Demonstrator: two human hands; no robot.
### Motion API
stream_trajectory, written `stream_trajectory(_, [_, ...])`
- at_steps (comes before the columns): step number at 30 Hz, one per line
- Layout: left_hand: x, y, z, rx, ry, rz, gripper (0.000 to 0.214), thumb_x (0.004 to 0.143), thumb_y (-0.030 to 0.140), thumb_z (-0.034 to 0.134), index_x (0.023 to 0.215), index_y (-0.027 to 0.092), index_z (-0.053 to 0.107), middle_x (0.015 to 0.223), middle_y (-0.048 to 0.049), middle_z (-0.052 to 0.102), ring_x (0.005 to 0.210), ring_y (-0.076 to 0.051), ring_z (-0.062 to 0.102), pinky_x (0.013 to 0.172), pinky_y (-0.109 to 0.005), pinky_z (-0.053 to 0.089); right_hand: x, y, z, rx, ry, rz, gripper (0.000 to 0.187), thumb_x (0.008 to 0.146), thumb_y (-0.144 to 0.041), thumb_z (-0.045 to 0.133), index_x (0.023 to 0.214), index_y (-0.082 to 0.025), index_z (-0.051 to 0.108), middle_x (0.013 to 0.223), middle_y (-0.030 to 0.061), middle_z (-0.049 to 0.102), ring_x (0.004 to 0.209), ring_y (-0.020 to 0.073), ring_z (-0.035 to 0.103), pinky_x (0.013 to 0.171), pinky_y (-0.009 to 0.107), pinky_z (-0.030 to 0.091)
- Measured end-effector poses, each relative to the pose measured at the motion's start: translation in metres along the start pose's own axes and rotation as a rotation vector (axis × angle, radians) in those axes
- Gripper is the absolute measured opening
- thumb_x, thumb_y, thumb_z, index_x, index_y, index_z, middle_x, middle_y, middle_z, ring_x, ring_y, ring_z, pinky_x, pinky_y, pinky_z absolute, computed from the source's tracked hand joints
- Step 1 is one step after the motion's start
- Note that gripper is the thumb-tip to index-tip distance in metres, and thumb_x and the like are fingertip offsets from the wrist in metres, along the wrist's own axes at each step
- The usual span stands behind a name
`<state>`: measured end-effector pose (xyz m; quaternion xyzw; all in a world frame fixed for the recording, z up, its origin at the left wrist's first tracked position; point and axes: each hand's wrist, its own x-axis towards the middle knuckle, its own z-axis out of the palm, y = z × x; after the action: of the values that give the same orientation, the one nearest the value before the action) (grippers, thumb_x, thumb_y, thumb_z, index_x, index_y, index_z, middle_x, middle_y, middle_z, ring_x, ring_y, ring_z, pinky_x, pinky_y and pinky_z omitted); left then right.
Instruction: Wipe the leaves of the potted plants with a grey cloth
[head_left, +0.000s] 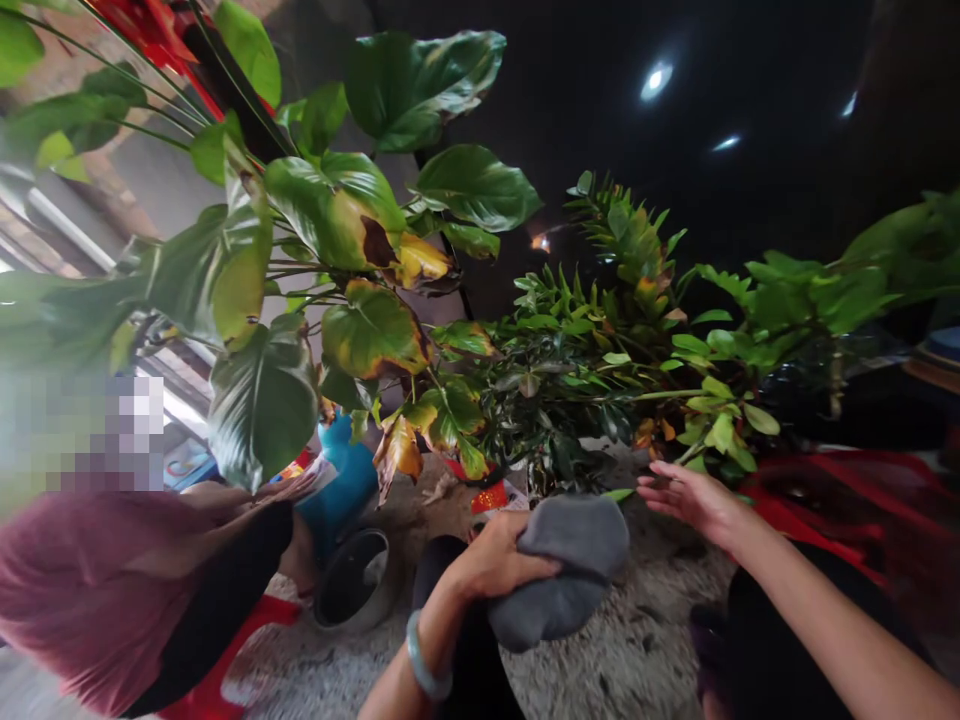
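Note:
My left hand is closed on a grey cloth, bunched over my knee at the lower middle. A pale green bangle sits on that wrist. My right hand reaches forward with its fingers stretched out and apart, holding nothing, just below the small green leaves of a bushy potted plant. A big-leaved plant with yellowing, brown-edged leaves rises to the left of it.
Another person in a maroon top sits at the left on a red stool. A blue pot and a dark round container stand on the gritty floor. Red fabric lies at the right.

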<state>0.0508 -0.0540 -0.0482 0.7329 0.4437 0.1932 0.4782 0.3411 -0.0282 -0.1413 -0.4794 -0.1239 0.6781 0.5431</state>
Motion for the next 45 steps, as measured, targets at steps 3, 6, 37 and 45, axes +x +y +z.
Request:
stream_trajectory(3, [-0.015,0.020,-0.027,-0.258,0.267,0.037,0.029,0.060,0.034,0.077,0.083,0.016,0.073,0.078,-0.0036,0.072,0.074,-0.022,0.065,0.071,-0.031,0.051,0.001,-0.002,-0.003,-0.001,-0.027,0.010,0.010,0.077,-0.011,0.065,0.075,-0.021,0.063,0.070,0.0082,0.074,0.064,0.0220,0.072,0.063,0.033,0.059])
stream_trajectory(6, [-0.009,0.036,-0.051,-0.427,0.660,0.120,0.038,0.058,0.039,0.080,0.085,0.014,0.071,0.077,-0.0057,0.072,0.072,-0.021,0.066,0.068,-0.030,0.052,0.007,-0.002,-0.003,0.013,-0.078,-0.021,0.010,0.076,-0.013,0.063,0.075,-0.023,0.064,0.074,0.0089,0.075,0.070,0.0245,0.072,0.075,0.039,0.059])
stream_trajectory(37, [-0.016,0.016,0.022,-0.366,0.109,0.030,0.032,0.058,0.036,0.079,0.080,0.013,0.072,0.077,-0.0040,0.072,0.072,-0.020,0.064,0.067,-0.027,0.050,0.008,0.006,0.017,0.149,-0.052,-0.130,0.011,0.075,-0.013,0.057,0.076,-0.022,0.063,0.072,0.0088,0.074,0.068,0.0223,0.072,0.065,0.034,0.059])
stream_trajectory(45, [0.017,0.012,-0.042,-0.504,0.943,-0.034,0.040,0.047,0.037,0.083,0.075,0.012,0.071,0.071,-0.0077,0.073,0.066,-0.022,0.067,0.061,-0.030,0.053,0.014,0.003,0.013,0.150,-0.093,-0.122,0.012,0.073,-0.013,0.060,0.077,-0.023,0.065,0.073,0.0086,0.075,0.072,0.0256,0.072,0.071,0.039,0.059])
